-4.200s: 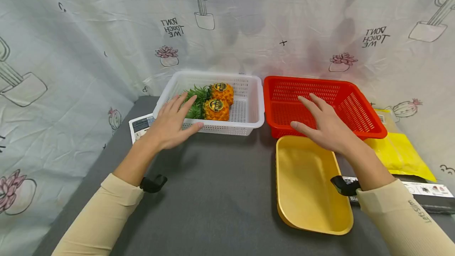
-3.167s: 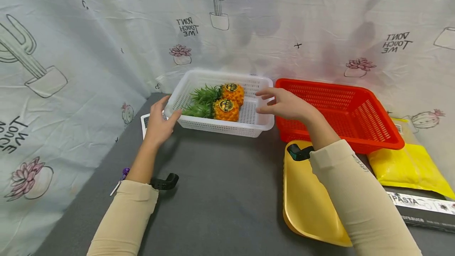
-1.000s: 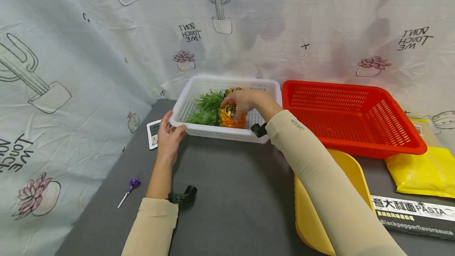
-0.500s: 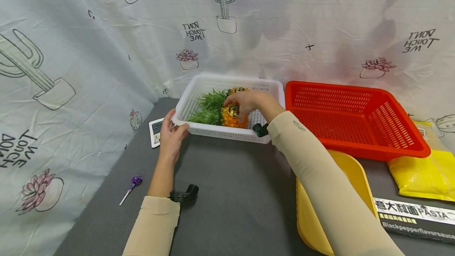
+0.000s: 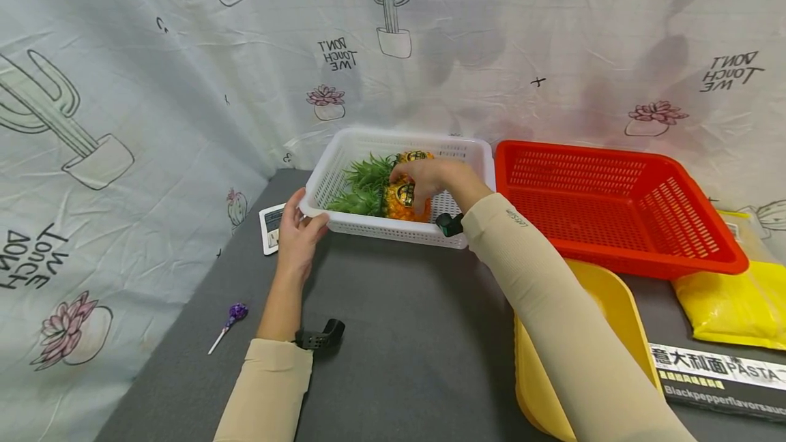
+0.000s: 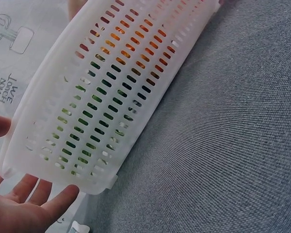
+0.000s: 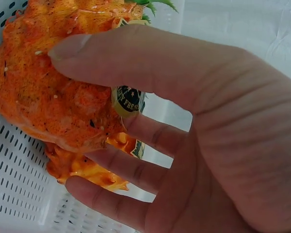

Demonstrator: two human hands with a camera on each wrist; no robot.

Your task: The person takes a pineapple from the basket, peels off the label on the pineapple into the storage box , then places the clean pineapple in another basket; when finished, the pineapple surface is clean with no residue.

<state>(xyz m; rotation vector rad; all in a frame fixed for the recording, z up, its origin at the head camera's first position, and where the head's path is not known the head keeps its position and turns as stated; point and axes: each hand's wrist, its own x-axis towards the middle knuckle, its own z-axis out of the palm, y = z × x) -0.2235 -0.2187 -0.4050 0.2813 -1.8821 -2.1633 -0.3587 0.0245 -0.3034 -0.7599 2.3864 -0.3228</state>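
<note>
Two orange pineapples with green leaves and round dark labels lie side by side in the white plastic basket (image 5: 393,232). My right hand (image 5: 430,179) grips the nearer pineapple (image 5: 399,207) by its body. In the right wrist view the thumb lies across that fruit (image 7: 34,97), while the fingers reach between it and the farther pineapple (image 7: 87,170). At the basket's near left corner, my left hand (image 5: 297,237) holds the rim. The left wrist view has its thumb at the rim and its fingers (image 6: 63,204) under the corner.
Right of the white basket stands a red basket (image 5: 620,261), with a yellow tray (image 5: 604,299) before it, partly behind my right sleeve. A yellow packet (image 5: 737,302) and a black pasta box (image 5: 724,394) lie far right. A purple lollipop (image 5: 236,312) and a white card (image 5: 270,241) lie left.
Both hands were raised and spread earlier. The left has come to the white basket's corner; the right has moved left into it and taken hold of the nearer pineapple. Little differs over the last second.
</note>
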